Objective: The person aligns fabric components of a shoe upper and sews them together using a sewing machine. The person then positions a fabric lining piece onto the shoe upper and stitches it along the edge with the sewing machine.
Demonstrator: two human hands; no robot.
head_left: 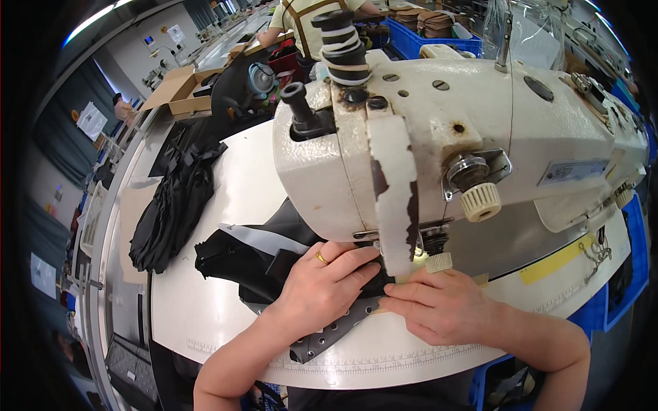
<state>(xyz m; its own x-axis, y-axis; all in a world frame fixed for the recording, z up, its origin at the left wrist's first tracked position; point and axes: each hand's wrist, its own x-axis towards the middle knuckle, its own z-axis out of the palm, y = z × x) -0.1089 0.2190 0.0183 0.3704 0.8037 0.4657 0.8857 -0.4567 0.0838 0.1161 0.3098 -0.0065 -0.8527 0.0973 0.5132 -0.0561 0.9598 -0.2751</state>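
Note:
A white sewing machine (411, 137) with chipped paint stands over a white worktable. Under its head lies a black fabric piece (236, 264) with a grey strip across it and a grey part dotted with metal eyelets (329, 339). My left hand (325, 284), a gold ring on one finger, is closed on the black fabric just left of the needle area. My right hand (435, 305) has its fingers pressed together, fingertips at the fabric's right edge below the machine head. The needle, the presser foot and my left thumb are hidden.
A bundle of black fabric strips (181, 205) lies at the table's left. Printed rulers (329, 366) run along the front edge. Blue crates (439, 38) stand behind and at the right. An open cardboard box (181, 89), a small fan (262, 79) and another person (308, 24) are farther back.

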